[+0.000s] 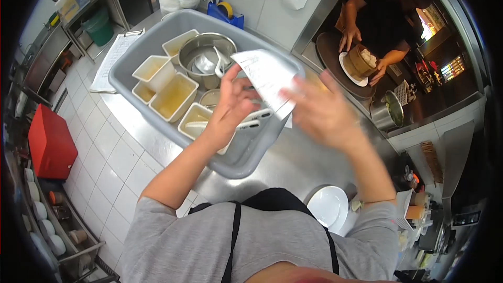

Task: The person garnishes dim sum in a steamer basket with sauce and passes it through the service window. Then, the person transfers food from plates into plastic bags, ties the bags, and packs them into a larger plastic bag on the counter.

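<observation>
A printed paper slip [266,76] is held up above the grey plastic tub [238,169]. My left hand [234,102] has its fingers curled at the slip's left edge, closed on it. Over the slip's right edge is my right hand [330,112], smeared by motion; whether its fingers grip the paper cannot be told. Beneath the hands, the tub holds a steel pot [191,52] with a white spoon in it, several cream-coloured containers [178,94] with yellowish liquid, and white-handled utensils [254,120].
The tub rests on a steel counter [293,162]. White plates [328,205] lie near my right side, and a clipboard [118,60] is left of the tub. Through a hatch, another person holds a bamboo steamer [357,60] on a plate. A blue tape dispenser [225,13] stands behind.
</observation>
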A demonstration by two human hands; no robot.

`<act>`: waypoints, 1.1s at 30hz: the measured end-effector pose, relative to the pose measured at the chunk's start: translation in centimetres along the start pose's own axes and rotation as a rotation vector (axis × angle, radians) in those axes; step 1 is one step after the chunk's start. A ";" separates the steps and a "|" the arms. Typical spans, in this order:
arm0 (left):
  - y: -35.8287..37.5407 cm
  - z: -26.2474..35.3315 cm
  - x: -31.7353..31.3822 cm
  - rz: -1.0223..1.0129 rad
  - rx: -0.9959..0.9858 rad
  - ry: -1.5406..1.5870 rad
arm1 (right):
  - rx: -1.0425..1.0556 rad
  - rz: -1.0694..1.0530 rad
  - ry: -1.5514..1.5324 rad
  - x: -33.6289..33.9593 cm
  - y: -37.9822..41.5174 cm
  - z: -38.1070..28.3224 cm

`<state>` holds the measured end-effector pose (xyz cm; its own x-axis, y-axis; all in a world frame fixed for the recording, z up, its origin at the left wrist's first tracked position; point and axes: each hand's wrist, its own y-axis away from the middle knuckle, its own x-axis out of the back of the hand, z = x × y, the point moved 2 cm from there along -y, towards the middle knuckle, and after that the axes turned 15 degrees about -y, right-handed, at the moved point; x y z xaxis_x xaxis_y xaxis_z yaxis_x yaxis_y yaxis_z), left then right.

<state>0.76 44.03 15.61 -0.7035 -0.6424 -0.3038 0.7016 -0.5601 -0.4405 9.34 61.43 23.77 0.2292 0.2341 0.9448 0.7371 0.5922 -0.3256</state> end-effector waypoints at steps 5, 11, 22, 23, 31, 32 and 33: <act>1.8 0.2 0.4 0.119 0.109 -0.428 | -0.105 0.012 -0.366 -6.7 2.4 -5.7; 2.7 3.1 2.2 0.023 0.068 -0.306 | -0.544 0.700 -1.197 -10.7 3.2 -9.5; 0.4 -3.6 -2.3 -0.670 -0.196 -1.423 | -0.807 1.764 -0.721 -10.1 14.0 -1.5; -0.5 -4.5 -3.1 -0.701 -0.212 -1.414 | -0.816 1.794 -0.649 -11.1 15.5 -0.6; -4.5 -10.4 -4.8 -0.702 0.079 -1.512 | -1.161 1.286 -0.773 -22.2 14.3 4.1; -4.7 -10.5 -4.6 -0.725 0.072 -1.518 | -1.175 1.241 -0.720 -23.6 13.9 4.7; -4.7 -10.4 -4.5 -0.714 0.045 -1.472 | -1.266 1.127 -0.625 -23.6 13.4 4.5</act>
<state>-0.57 54.96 10.28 -0.1780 -0.1627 0.9705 0.3214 -0.9418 -0.0989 10.98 67.35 -3.03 0.8820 0.4668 0.0639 0.4684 -0.8538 -0.2271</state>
